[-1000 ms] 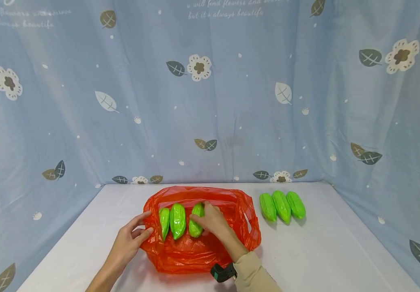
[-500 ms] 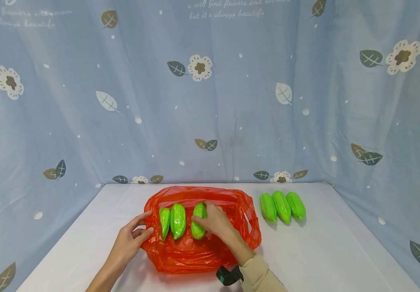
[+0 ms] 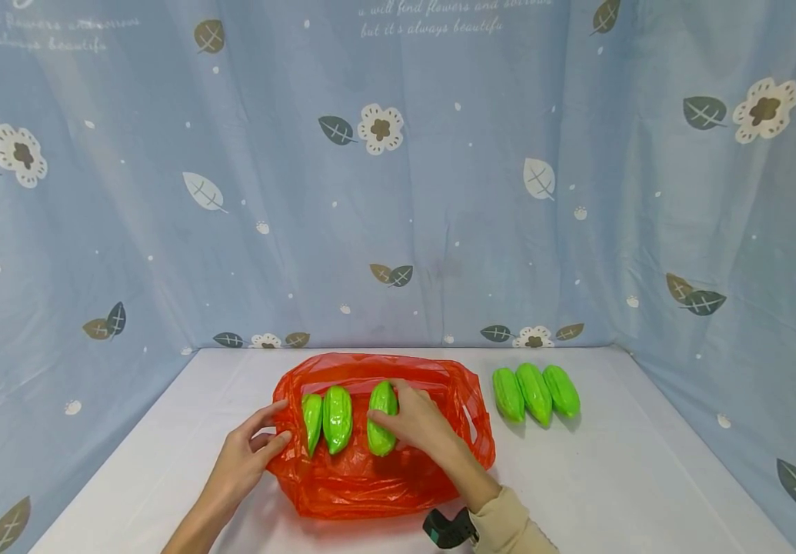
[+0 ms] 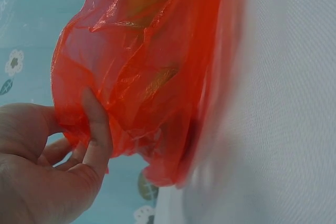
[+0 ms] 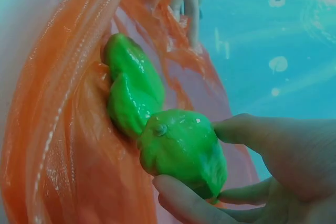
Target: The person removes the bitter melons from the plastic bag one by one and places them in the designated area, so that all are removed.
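Observation:
A red plastic bag (image 3: 342,492) lies spread with its mouth open on the white table. At its left rim my left hand (image 3: 251,450) pinches the thin plastic; the left wrist view has the thumb and fingers (image 4: 97,129) on either side of the edge. Over the bag's middle my right hand (image 3: 418,419) holds a green ridged gourd (image 3: 381,423) between thumb and fingers. Two more gourds, a partly covered one (image 3: 311,422) and a fuller one (image 3: 338,419), lie in the bag's left part. In the right wrist view the held gourd (image 5: 184,148) shows its stem end.
Several pieces of table-top stand out: three green gourds (image 3: 536,392) lie side by side to the right of the bag on the white table (image 3: 612,477). A blue patterned curtain (image 3: 439,192) encloses the back and sides.
My right hand has shifted slightly to the right with the gourd, widening the gap to the two in the bag. The left hand stays at the rim.

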### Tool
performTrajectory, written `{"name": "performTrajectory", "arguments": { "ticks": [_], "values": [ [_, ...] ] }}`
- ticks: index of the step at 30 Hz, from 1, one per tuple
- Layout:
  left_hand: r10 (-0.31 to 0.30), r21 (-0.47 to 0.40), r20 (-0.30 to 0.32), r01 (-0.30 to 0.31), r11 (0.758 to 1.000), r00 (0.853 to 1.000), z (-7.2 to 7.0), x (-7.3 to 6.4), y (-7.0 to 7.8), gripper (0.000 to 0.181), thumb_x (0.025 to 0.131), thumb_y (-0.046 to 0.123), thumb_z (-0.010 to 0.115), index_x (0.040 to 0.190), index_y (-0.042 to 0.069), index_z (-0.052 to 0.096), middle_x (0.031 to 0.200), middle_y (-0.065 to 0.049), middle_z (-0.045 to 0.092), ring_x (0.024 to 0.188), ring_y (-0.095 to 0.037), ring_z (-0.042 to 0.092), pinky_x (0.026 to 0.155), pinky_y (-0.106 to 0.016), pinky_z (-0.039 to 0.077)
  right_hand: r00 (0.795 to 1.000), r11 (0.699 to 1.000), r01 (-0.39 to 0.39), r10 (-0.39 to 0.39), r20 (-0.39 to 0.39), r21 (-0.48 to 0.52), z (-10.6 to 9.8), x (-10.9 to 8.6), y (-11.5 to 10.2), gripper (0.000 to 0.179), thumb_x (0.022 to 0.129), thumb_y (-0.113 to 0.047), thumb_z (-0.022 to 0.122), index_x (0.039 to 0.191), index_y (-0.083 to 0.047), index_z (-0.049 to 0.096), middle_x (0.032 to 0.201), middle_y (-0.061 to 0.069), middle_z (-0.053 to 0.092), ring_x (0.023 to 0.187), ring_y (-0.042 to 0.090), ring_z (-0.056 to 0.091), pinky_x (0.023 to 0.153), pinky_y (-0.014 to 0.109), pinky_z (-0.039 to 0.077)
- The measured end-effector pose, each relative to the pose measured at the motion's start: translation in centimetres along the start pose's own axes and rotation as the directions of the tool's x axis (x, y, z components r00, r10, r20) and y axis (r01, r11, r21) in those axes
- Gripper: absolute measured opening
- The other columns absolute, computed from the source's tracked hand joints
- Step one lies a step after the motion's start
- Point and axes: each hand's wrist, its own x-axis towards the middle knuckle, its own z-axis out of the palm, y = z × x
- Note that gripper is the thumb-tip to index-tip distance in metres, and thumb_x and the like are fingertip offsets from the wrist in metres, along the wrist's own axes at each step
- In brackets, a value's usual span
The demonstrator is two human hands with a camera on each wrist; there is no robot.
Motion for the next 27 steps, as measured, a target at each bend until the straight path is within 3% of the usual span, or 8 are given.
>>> {"name": "performTrajectory", "arguments": {
  "ticks": [10,19,27],
  "values": [
    [-0.007,0.004,-0.005,0.007,1.000,1.000,0.0,0.0,0.1,0.055,0.093,0.017,0.068,0.144,0.016,0.048,0.127,-0.017,0.057,0.092,-0.013,0.067,0.071,-0.024,0.057,1.000,0.998,-0.005,0.006,0.016,-0.063,-1.9,-1.7,-0.4,0.076,0.087,-0.040,0.073,0.146,-0.005,0.041,0.118,0.017,0.060,0.057,0.018,0.067,0.059,0.027,0.055],
    [-0.014,-0.002,-0.003,0.014,1.000,1.000,0.0,0.0,0.1,0.055,0.093,0.017,0.067,0.144,0.016,0.047,0.131,-0.016,0.056,0.090,-0.012,0.067,0.072,-0.024,0.057,0.999,0.996,0.039,-0.038,0.018,-0.081,-3.5,-2.7,-0.4,0.077,0.087,-0.040,0.073,0.146,-0.004,0.039,0.111,0.015,0.063,0.062,0.011,0.064,0.058,0.025,0.054],
    [0.006,-0.011,-0.003,-0.006,1.000,1.000,0.0,0.0,0.1,0.055,0.092,0.017,0.068,0.143,0.015,0.048,0.126,-0.017,0.057,0.091,-0.011,0.067,0.071,-0.024,0.057,0.999,0.994,0.053,-0.052,0.011,-0.093,-5.0,-3.7,-0.5,0.077,0.087,-0.042,0.072,0.146,-0.006,0.040,0.107,0.013,0.064,0.054,0.012,0.065,0.058,0.025,0.053]
  ]
}}
